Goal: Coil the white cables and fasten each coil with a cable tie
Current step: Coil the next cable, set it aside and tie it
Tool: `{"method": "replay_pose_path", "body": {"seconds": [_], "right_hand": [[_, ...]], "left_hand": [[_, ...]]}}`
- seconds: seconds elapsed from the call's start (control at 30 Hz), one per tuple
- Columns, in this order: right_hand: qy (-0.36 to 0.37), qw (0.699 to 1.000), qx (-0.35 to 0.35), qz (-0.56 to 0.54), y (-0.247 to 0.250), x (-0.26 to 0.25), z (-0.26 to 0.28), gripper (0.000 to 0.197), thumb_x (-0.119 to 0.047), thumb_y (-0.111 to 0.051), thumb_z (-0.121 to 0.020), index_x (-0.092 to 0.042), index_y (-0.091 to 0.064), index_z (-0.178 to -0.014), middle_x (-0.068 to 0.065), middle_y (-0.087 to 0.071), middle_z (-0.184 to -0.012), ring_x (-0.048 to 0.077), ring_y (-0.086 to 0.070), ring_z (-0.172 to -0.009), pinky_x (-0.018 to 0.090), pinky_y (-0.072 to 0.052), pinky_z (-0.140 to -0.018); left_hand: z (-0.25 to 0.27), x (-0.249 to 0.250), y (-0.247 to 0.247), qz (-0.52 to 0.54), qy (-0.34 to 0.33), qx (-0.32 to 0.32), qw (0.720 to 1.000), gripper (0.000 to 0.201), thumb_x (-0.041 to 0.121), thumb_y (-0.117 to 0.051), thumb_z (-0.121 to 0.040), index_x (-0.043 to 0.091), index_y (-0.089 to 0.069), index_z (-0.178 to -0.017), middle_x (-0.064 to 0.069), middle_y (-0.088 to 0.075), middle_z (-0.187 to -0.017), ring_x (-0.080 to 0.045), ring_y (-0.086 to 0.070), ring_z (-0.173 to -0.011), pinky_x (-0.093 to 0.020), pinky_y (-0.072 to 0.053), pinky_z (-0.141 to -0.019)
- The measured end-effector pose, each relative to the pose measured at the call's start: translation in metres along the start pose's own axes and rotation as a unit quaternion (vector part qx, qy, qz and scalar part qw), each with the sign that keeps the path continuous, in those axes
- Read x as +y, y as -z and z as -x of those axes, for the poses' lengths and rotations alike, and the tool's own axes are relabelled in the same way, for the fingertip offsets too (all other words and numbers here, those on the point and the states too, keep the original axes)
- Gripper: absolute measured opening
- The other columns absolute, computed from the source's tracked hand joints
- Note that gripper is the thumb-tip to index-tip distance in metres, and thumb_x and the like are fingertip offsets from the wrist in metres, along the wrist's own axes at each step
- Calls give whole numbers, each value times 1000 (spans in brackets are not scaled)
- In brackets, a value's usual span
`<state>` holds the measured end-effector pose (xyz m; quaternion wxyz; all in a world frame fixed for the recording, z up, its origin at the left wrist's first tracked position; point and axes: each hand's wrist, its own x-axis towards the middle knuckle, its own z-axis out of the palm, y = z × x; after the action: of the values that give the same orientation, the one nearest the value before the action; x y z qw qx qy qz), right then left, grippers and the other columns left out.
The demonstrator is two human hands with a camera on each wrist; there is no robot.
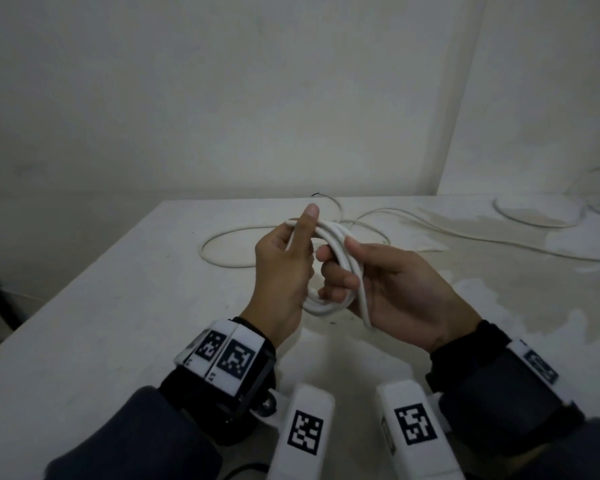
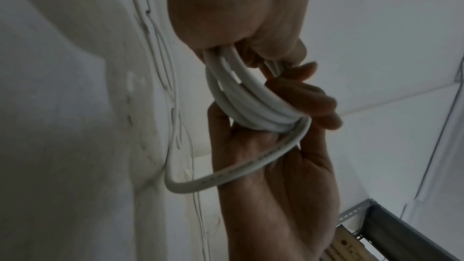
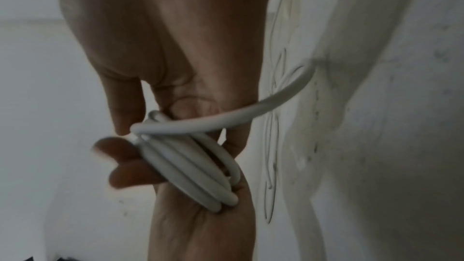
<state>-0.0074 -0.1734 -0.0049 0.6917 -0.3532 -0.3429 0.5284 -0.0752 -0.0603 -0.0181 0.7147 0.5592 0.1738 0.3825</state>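
Both hands gripping white cable coil, left hand fingers curled round it, right hand pinching strands

coil gripped by both hands | loose cable strand crossing it

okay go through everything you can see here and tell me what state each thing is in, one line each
white cable coil: several loops wound, held up off the table, no tie visible on it
left hand: grips one side of the coil
right hand: fingers curled through the coil's loops
loose cable: uncoiled, lying on the table
second cable: lying unfastened at far right
table: white, stained at right
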Motion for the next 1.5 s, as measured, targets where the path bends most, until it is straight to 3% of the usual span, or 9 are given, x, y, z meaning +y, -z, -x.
{"method": "replay_pose_path", "body": {"seconds": [0.17,0.37,0.43,0.53,0.6,0.67,0.83,1.1,1.5], "right_hand": [[13,998,36,-41,-5,1,-5,22,-24,-43,-89,-6,-53,-79,-5,-36,-50,9,-36,-45,28,-29,-72],[71,991,76,-85,4,-6,-5,21,-25,-45,-89,-9,-51,-78,-5,-35,-49,9,-36,-43,26,-31,-72],[107,983,89,-118,11,-14,-3,22,-27,-45,-90,-10,-52,-78,-6,-35,-51,9,-37,-44,25,-36,-74],[153,968,90,-175,24,-26,4,27,-28,-42,-94,-11,-54,-77,-6,-37,-51,9,-38,-45,23,-37,-78],[168,959,73,-215,28,-27,6,31,-28,-40,-97,-10,-55,-77,-6,-39,-52,9,-41,-46,23,-37,-81],[175,951,56,-250,29,-23,6,31,-29,-40,-97,-10,-55,-78,-5,-41,-52,10,-43,-47,24,-40,-81],[185,938,50,-287,24,-17,3,32,-29,-42,-95,-9,-55,-74,-5,-40,-50,10,-42,-44,26,-51,-70],[156,939,180,-247,24,-16,-1,46,-37,-43,-95,-13,-48,-56,-6,-28,-37,8,-28,-32,21,-48,-56],[161,927,254,-222,28,-10,-4,57,-47,-44,-96,-17,-44,-48,-7,-24,-34,8,-24,-30,22,-40,-52]], "left_hand": [[-1,-1,0,0,40,-4,999,43,57,-63,-81,16,-58,-69,-14,-47,-78,-36,-44,-76,-40,-37,-56],[-7,3,2,-61,79,-96,990,74,71,-39,-87,4,-65,-107,-27,-64,-100,-37,-60,-91,-48,-52,-86],[-7,2,4,-97,143,-77,982,62,61,-36,-94,5,-62,-95,-14,-63,-80,-23,-60,-71,-33,-51,-67],[1,5,3,-220,294,-162,916,55,50,-38,-97,5,-60,-74,-5,-55,-52,-14,-48,-41,-21,-36,-42],[10,7,-1,-271,376,-288,838,66,56,-34,-97,1,-68,-84,-8,-64,-58,-15,-57,-45,-19,-39,-46],[16,6,-7,-239,411,-330,815,64,56,-33,-97,1,-65,-104,-11,-70,-73,-16,-66,-56,-19,-49,-50],[15,-3,-9,-27,429,-256,866,38,31,-53,-94,-3,-56,-111,-23,-70,-101,-25,-72,-82,-28,-60,-72],[9,-5,-11,103,176,-78,976,26,-3,-56,-88,-7,-63,-112,-17,-72,-105,-20,-71,-90,-25,-58,-78],[13,-6,-12,109,63,-60,990,16,-6,-52,-92,4,-59,-102,-9,-73,-99,-17,-71,-85,-33,-59,-79]]}}
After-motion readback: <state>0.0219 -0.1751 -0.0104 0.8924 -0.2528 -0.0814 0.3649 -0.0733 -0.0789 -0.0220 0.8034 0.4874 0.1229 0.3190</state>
